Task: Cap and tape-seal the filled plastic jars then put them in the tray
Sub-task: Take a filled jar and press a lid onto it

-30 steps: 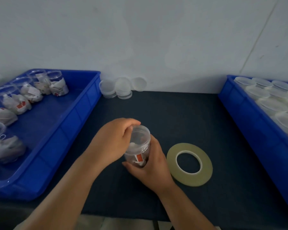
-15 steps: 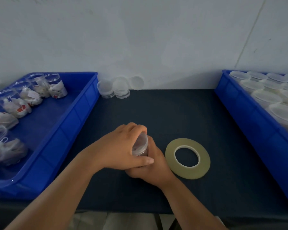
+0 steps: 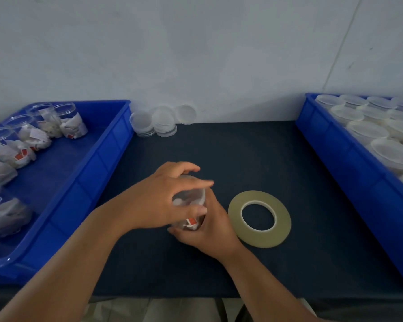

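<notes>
Left hand (image 3: 158,203) now twisting lid down on jar (image 3: 191,223) – right hand (image 3: 211,226) clasps jar base; capping nearly done, tape (image 3: 259,218) untouched.

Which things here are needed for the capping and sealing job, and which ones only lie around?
Needed for the job:
- jar, held by left hand and right hand
- tape roll
- loose lids
- left tray of filled jars
- right tray of capped jars

Only lying around:
- nothing visible
</notes>
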A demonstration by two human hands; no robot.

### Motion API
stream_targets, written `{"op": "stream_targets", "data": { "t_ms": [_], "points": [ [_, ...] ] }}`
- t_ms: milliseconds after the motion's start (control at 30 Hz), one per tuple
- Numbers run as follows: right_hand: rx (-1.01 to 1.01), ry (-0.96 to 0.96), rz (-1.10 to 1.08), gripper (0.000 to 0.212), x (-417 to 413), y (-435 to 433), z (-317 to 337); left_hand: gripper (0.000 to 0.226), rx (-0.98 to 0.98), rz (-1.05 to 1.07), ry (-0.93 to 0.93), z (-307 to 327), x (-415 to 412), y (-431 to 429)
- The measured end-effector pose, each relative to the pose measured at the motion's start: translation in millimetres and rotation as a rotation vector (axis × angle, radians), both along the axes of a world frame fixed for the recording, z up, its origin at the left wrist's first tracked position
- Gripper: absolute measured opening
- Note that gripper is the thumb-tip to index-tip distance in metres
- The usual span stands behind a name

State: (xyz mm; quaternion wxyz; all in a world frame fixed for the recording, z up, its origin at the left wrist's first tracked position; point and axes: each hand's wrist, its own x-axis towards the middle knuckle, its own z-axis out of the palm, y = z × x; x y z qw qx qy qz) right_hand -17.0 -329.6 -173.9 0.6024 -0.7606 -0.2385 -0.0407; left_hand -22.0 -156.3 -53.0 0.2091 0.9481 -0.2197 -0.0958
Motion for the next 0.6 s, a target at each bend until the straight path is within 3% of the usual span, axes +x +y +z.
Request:
{"op": "stream_targets", "data": {
  "t_ms": [67, 133, 200, 267, 433, 533, 600],
  "points": [
    [0.032, -0.049, -0.046, 0.077, 1.2, 2.2, 0.5, 0.087, 0.074, 0.092, -0.055, -3.9, -8.4, -9.5],
    [-0.001, -0.096, -0.028, 0.067, 1.7, 4.2, 1.6, 0.091, 0.124, 0.25, -0.104, -16.4, -17.2, -27.9],
    [-0.049, -0.155, -0.025, 0.056, 1.5, 4.2, 3.9, 0.078, 0.138, 0.425, -0.237, -27.8, -22.3, -48.2],
    [-0.068, -0.195, -0.044, 0.054, 0.6, 2.3, 6.2, 0.058, 0.131, 0.468, -0.406, -34.5, -21.8, -58.0],
    [-0.101, -0.061, -0.009, 0.06, 2.5, -2.8, 1.8, 0.036, -0.068, 0.172, -0.487, -32.8, -12.1, -31.3],
    [-0.097, 0.04, 0.117, 0.053, 2.2, -6.6, -4.7, 0.026, -0.125, -0.123, -0.358, -20.7, -6.7, -12.7],
    [-0.073, 0.066, 0.153, 0.065, 1.1, -6.6, -3.9, 0.029, -0.173, -0.201, -0.217, -13.4, -4.9, -3.6]
  ]
}}
